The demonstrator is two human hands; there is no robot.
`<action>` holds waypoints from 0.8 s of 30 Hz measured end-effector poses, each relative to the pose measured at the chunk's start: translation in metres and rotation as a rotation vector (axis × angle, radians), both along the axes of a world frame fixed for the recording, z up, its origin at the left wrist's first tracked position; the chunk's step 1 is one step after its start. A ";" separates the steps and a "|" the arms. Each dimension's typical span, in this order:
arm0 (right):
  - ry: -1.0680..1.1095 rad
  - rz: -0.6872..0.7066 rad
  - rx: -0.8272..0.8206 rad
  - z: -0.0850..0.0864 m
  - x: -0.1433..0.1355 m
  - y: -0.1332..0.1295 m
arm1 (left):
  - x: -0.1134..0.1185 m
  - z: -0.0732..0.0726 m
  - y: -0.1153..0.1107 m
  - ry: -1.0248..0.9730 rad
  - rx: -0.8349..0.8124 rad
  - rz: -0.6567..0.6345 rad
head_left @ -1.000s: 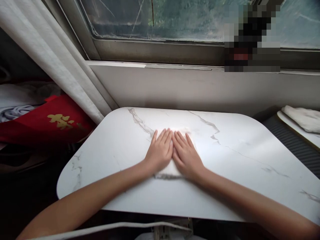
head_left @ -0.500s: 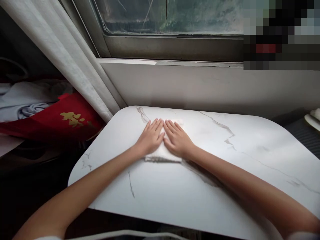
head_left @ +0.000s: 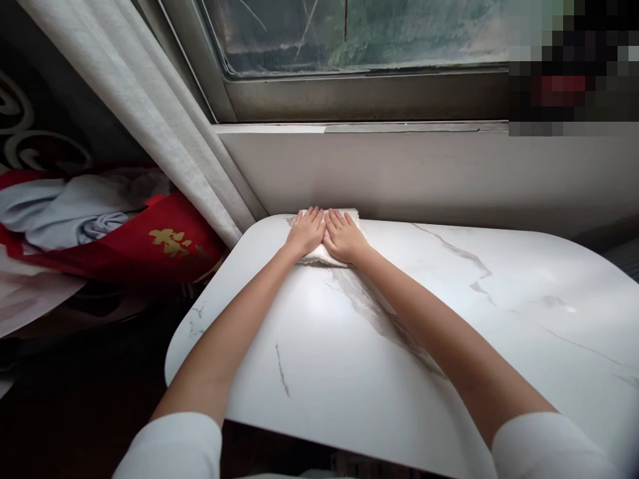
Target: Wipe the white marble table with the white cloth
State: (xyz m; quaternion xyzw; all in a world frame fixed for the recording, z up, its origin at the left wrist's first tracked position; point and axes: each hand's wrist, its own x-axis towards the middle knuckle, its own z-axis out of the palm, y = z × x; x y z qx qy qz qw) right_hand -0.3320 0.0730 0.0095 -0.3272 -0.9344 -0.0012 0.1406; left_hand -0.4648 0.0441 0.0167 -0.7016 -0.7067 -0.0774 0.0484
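A folded white cloth [head_left: 319, 255] lies flat on the white, marble-patterned table [head_left: 339, 372], at its far edge by the wall. My left hand [head_left: 306, 233] rests palm down on the cloth's left part, fingers stretched out. Beside it, my right hand [head_left: 344, 236] presses flat on the cloth's right part, its fingers also extended. The two hands touch or nearly touch at the thumbs. Much of the cloth is hidden under them; its front edge and far right corner show.
Behind the table stand a pale wall [head_left: 424, 173] and a window [head_left: 369, 36]. A light curtain [head_left: 150, 100] hangs at the left. Past it sits a red bag [head_left: 134, 246] with gold lettering, holding grey cloth [head_left: 74, 206]. The upper right is pixelated.
Both hands have slid the cloth away from me, from the table's middle to its far edge. The arms reach further forward, and white sleeves now show. The view has shifted slightly.
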 end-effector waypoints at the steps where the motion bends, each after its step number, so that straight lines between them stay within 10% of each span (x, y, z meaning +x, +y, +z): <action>1: 0.005 0.003 -0.001 -0.001 0.004 -0.012 | 0.002 -0.001 -0.013 -0.013 0.002 -0.020; 13: 0.155 0.308 -0.135 0.008 0.013 -0.218 | -0.006 -0.006 -0.252 -0.043 0.066 -0.059; 17: 0.181 0.305 -0.154 0.006 -0.019 -0.207 | -0.039 -0.007 -0.240 -0.056 0.058 -0.029; 24: 0.178 0.125 -0.123 -0.001 -0.097 -0.118 | -0.111 -0.007 -0.127 -0.155 0.021 -0.006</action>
